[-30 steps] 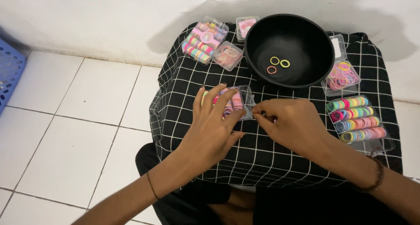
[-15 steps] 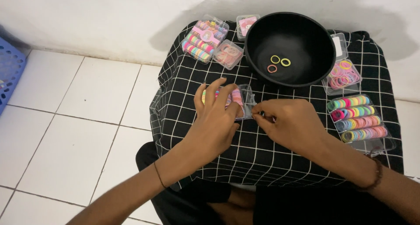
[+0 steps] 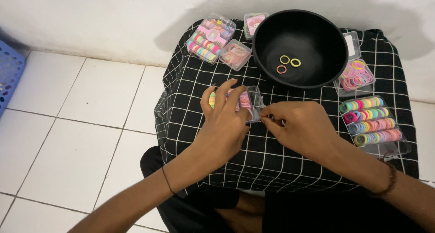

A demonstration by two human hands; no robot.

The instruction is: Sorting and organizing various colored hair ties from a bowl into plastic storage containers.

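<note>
The left hand lay with fingers spread over a small clear plastic box of pastel elastic bands on the black white-checked cloth worktop. The right hand, fingers pressed together, pinched its edge, near the round black bowl.

Checked cloth, black with thin white lines: soft woven fabric, matt, slightly creased. Bowl: black plastic, smooth, with a dull sheen. Small box under the left hand: clear, glossy hard plastic, as are the other clear boxes. Hair bands: matt, fuzzy elastic cloth in pastel colours. Floor tiles: white, smooth, glazed. Wall: matt white paint.
</note>
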